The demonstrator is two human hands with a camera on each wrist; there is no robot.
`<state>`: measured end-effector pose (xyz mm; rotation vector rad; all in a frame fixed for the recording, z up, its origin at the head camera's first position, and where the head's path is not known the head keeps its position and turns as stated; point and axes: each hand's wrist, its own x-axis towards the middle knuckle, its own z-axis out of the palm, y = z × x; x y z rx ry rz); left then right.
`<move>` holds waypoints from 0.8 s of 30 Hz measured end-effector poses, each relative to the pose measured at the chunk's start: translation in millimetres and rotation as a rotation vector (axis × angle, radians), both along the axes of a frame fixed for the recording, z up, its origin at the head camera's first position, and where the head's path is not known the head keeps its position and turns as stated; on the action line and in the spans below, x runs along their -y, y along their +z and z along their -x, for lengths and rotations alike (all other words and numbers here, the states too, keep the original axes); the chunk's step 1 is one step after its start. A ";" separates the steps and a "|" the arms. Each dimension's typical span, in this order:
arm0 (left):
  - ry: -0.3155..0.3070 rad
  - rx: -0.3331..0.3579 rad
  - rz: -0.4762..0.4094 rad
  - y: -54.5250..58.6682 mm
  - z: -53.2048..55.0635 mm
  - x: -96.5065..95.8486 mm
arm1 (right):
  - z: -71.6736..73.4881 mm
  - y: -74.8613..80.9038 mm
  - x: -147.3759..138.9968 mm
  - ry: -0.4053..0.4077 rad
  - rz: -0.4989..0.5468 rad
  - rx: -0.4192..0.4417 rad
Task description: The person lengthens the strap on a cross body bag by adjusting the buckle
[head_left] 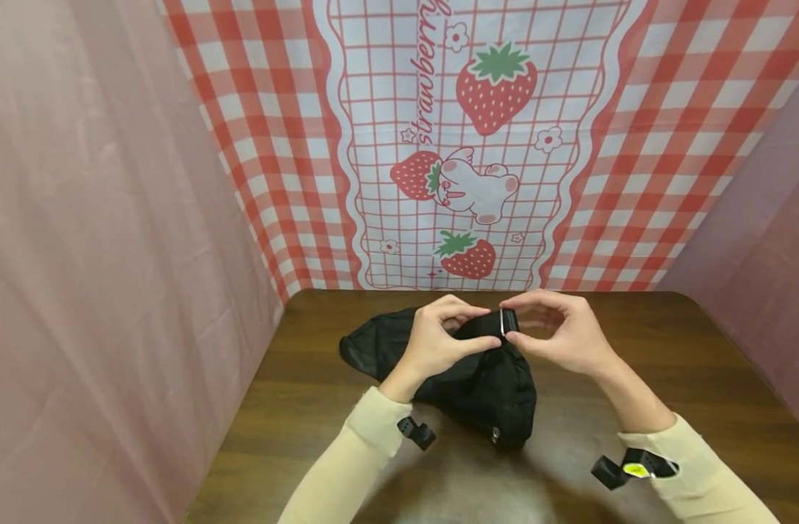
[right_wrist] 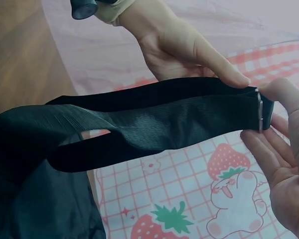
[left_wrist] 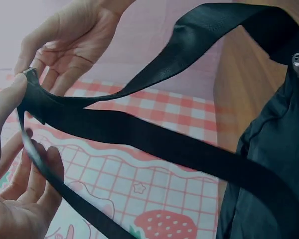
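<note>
A black fabric bag (head_left: 485,386) lies on the table, its webbing strap (right_wrist: 189,122) raised above it. Near a thin metal slide buckle (right_wrist: 260,109), my left hand (head_left: 439,338) holds the strap by its edges, thumb on one side and fingers on the other. On the buckle's other side, my right hand (head_left: 570,331) pinches the short strap loop with thumb and fingertips at its two edges. In the left wrist view, strap lengths run from the left hand (left_wrist: 20,204) back towards the bag. A small metal zipper pull (head_left: 495,434) shows at the bag's near end.
The brown wooden table (head_left: 295,422) extends around the bag. Behind it hangs a red-and-white checked cloth (head_left: 268,145) with strawberry prints. Pink curtains (head_left: 111,255) stand at both sides. Each wrist carries a small black camera (head_left: 415,433) on its cream sleeve.
</note>
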<state>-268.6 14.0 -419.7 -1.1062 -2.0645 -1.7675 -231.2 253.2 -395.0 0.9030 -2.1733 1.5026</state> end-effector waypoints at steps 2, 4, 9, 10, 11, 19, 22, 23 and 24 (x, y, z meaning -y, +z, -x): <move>-0.014 0.013 -0.017 -2.7 1.2 0.0 | 0.3 0.8 -0.6 -0.012 0.009 -0.016; -0.023 0.023 -0.017 -5.0 2.9 0.7 | 0.9 1.6 -1.0 -0.027 0.015 -0.035; -0.023 0.032 0.032 -4.3 6.9 3.3 | 1.8 4.0 -0.6 -0.057 0.033 -0.052; -0.023 0.032 0.040 -3.3 7.1 3.5 | 1.7 4.5 -0.6 -0.061 0.037 -0.048; -0.023 0.034 0.044 -2.2 7.2 3.8 | 1.4 5.1 -0.6 -0.065 0.037 -0.042; -0.036 0.041 0.043 2.1 5.4 2.9 | 0.2 5.5 -2.0 -0.062 0.000 -0.019; -0.050 0.029 0.007 1.0 4.1 2.3 | 0.2 5.0 -2.9 -0.072 -0.012 -0.023; -0.057 0.025 -0.014 0.2 3.7 1.9 | 0.2 4.9 -3.2 -0.080 -0.016 -0.025; -0.064 0.019 -0.036 -0.7 3.6 1.3 | 0.2 4.8 -3.5 -0.087 -0.017 -0.025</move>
